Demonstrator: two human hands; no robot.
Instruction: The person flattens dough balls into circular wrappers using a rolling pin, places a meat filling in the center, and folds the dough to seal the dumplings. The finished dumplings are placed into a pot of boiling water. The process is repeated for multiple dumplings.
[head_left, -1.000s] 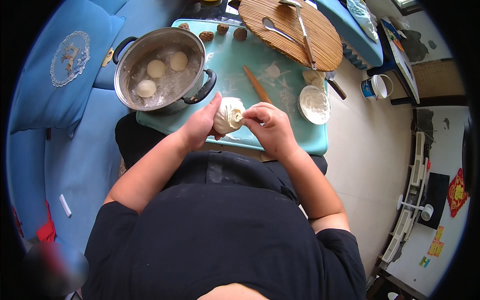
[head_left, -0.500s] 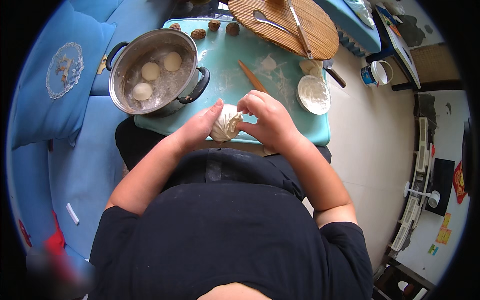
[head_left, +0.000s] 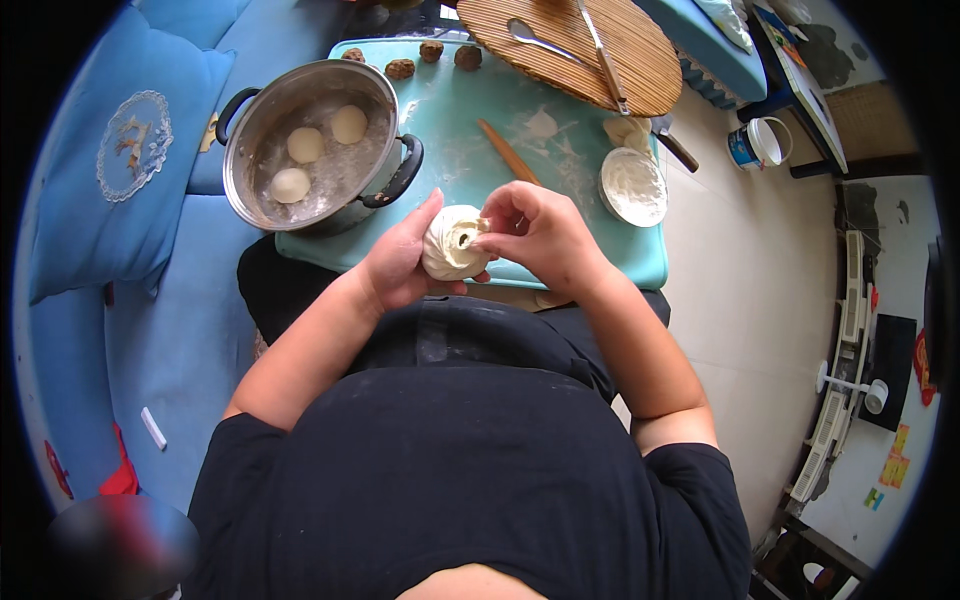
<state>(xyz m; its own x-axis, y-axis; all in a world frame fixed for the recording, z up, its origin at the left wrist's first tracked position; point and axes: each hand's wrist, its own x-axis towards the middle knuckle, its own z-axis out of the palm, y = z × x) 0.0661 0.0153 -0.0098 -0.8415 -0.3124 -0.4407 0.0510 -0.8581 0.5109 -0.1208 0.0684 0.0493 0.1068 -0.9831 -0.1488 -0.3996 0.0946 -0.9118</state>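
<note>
A pleated white dough bun rests in my left hand, whose fingers curl under and around it. My right hand pinches the gathered dough edge at the bun's right side, thumb and forefinger together. A small dark hole shows at the centre of the pleats, with filling barely visible inside. Both hands are over the near edge of the turquoise table. To their left stands a steel pot holding three smooth pale dough rounds. Just beyond my right hand lies a wooden rolling pin.
Brown filling balls sit along the table's far side. A round slatted board carries a spoon and a long knife. At the right are a bowl of flour, a dough lump and a dark-handled tool.
The bun has turned in my left hand so its pleated top and central hole now show. My right fingers still pinch its edge.
</note>
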